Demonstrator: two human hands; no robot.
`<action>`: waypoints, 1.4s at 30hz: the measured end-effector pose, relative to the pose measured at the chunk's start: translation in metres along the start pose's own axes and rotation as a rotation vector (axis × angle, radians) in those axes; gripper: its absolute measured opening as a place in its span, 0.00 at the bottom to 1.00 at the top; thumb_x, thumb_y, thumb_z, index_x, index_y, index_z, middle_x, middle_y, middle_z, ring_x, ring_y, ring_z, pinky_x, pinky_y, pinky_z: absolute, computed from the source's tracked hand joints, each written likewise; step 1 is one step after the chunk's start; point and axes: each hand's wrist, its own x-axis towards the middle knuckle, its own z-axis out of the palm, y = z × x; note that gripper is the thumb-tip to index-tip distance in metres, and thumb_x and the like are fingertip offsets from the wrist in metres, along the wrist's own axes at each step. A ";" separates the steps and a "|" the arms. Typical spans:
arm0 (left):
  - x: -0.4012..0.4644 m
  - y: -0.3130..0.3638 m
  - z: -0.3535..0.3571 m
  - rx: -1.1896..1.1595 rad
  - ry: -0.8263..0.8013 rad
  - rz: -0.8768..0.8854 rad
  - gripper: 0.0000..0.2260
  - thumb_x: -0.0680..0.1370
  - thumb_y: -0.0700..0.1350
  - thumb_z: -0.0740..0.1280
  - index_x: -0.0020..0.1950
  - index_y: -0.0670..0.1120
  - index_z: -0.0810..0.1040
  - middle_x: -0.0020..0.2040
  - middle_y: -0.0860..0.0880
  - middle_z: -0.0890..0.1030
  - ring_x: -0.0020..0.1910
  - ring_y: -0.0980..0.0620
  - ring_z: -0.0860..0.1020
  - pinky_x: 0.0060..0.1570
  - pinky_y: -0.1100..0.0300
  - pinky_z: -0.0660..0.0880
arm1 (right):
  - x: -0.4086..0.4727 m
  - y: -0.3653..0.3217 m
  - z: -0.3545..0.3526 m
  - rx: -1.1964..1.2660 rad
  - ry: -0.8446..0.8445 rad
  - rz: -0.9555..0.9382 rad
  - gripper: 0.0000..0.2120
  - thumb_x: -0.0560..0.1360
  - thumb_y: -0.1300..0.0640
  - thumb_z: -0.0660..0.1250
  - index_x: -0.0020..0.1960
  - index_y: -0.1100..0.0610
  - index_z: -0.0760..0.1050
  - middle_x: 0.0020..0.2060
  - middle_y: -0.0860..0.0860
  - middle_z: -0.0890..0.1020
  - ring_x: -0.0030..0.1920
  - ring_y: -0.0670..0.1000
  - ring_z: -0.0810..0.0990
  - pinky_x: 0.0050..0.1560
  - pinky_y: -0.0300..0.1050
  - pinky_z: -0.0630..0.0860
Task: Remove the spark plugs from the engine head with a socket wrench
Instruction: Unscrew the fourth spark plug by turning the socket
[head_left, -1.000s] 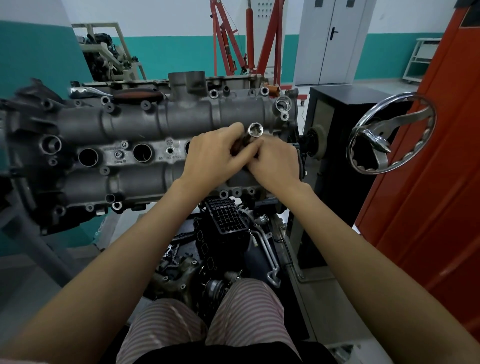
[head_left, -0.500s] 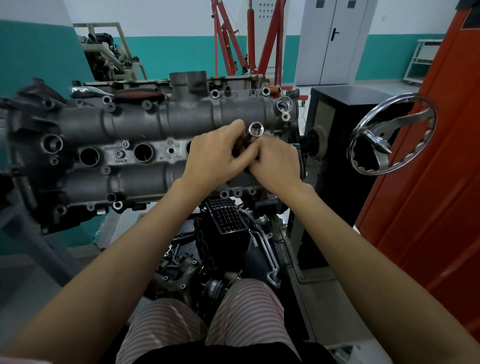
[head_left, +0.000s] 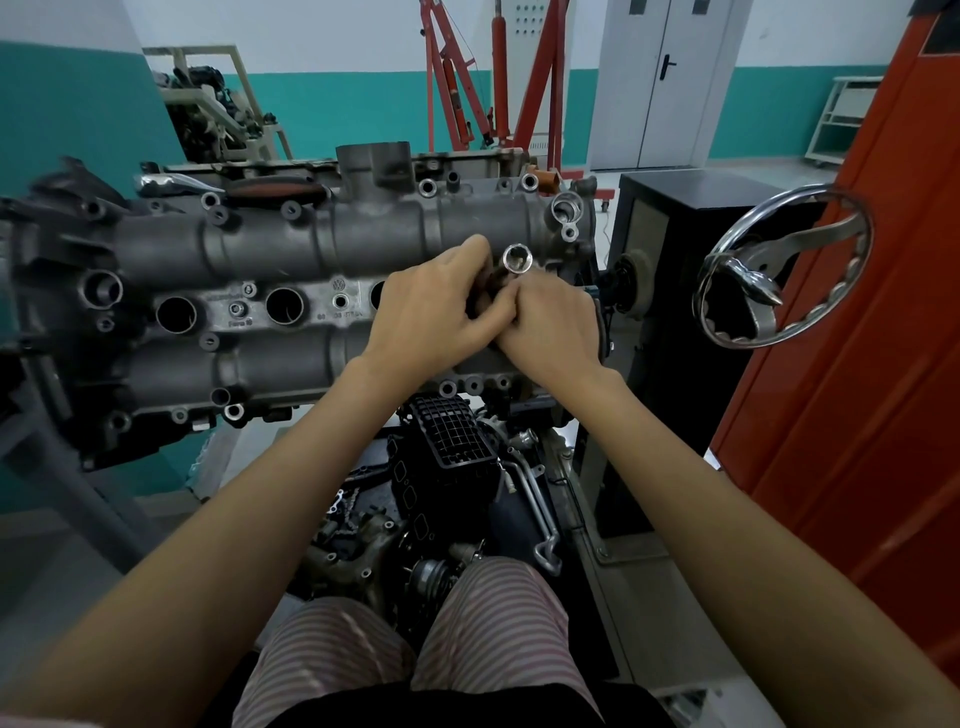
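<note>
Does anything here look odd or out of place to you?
Nothing looks broken or spilled. One small oddity: a wrench lies loose on the top edge of the engine head, where it might slide off. Both hands grip the socket.

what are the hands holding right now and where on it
Both the left hand and the right hand grip the socket tool by its dark lower shaft; its open chrome end sticks out above the fingers.
</note>
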 end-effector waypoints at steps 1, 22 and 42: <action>0.000 0.001 0.000 0.002 0.000 -0.003 0.17 0.74 0.56 0.57 0.41 0.42 0.70 0.32 0.50 0.74 0.30 0.50 0.72 0.27 0.56 0.66 | 0.001 0.001 0.001 -0.012 -0.006 0.007 0.06 0.73 0.53 0.60 0.40 0.55 0.67 0.36 0.47 0.74 0.37 0.52 0.75 0.33 0.44 0.62; -0.001 -0.003 0.002 0.043 0.068 0.002 0.20 0.76 0.56 0.62 0.33 0.42 0.76 0.23 0.48 0.74 0.24 0.48 0.73 0.25 0.63 0.54 | 0.002 0.001 0.004 0.002 0.019 0.015 0.11 0.73 0.48 0.60 0.47 0.53 0.76 0.42 0.49 0.80 0.41 0.51 0.77 0.35 0.42 0.63; 0.000 0.001 0.003 0.012 0.066 0.029 0.12 0.75 0.52 0.59 0.40 0.45 0.68 0.35 0.52 0.73 0.29 0.53 0.69 0.25 0.60 0.63 | 0.001 0.000 0.002 -0.013 -0.003 0.005 0.07 0.73 0.52 0.59 0.43 0.56 0.68 0.36 0.47 0.75 0.36 0.52 0.76 0.33 0.45 0.66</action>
